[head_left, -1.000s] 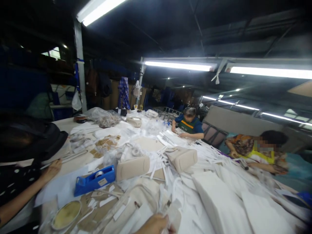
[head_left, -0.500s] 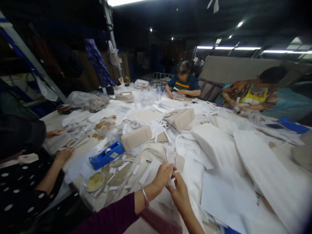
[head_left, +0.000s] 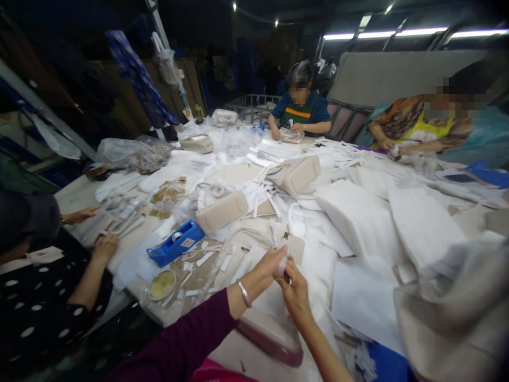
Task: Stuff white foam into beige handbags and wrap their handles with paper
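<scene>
My left hand, with a silver bangle at its wrist, pinches a thin whitish wrapping. Fingers of my right hand are closed on the same wrapping from the other side; what it covers, if anything, is hidden. Beneath both hands lies a beige bag with a darker, pinkish edge toward me. A small dark metal fitting shows just beyond my fingertips, on a pale flap.
Left of my hands are a blue tape dispenser and a round tin. Beige bags and white sheets cover the table. A blurred beige thing fills the lower right. One co-worker sits left, two across.
My view has tilted down. A blurred beige thing has come in at the lower right. My hands stay together at the wrapping, with my right fingers now closed closer around it.
</scene>
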`<control>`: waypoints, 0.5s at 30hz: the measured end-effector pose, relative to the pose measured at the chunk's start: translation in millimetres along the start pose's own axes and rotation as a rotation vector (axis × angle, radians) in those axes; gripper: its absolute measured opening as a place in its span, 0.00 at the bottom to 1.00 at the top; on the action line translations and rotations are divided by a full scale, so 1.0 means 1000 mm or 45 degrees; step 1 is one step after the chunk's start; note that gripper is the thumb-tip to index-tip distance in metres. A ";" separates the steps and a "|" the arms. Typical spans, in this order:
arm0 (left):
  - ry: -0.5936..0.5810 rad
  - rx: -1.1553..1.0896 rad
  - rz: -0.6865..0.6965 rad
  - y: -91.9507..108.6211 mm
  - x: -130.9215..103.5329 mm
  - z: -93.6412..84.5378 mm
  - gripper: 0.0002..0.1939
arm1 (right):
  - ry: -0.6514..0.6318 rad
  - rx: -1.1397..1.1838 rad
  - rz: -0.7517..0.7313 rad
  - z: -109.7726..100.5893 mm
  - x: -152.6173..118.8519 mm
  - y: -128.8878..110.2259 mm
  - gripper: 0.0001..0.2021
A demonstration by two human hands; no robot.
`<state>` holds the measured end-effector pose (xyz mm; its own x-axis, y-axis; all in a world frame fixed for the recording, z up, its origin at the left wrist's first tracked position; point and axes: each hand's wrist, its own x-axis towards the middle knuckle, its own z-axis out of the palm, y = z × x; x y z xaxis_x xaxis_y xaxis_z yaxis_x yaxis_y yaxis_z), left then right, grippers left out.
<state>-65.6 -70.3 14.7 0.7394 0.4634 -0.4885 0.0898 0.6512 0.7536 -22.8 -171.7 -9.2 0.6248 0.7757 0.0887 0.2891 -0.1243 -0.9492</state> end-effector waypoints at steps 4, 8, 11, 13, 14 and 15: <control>0.034 0.027 0.041 -0.010 0.007 -0.005 0.23 | -0.079 0.028 -0.010 0.000 0.003 0.005 0.01; 0.192 0.129 0.202 -0.025 0.009 -0.010 0.22 | -0.120 0.241 0.417 0.004 0.004 0.009 0.05; -0.004 -0.049 -0.099 -0.021 0.012 -0.016 0.23 | -0.113 0.128 0.123 0.004 0.004 0.012 0.01; -0.073 -0.107 -0.204 -0.017 0.013 -0.020 0.23 | -0.147 0.024 -0.040 0.003 0.004 0.014 0.02; -0.035 -0.084 -0.184 -0.017 0.013 -0.021 0.22 | -0.175 0.015 -0.026 0.003 0.004 0.014 0.02; 0.044 -0.036 -0.125 -0.019 0.014 -0.021 0.22 | -0.206 0.033 0.051 0.003 0.005 0.014 0.02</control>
<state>-71.2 -63.5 -15.2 0.7046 0.4165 -0.5745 0.1417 0.7107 0.6890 -17.9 -167.3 -23.1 0.5100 0.8602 0.0026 0.2458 -0.1428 -0.9587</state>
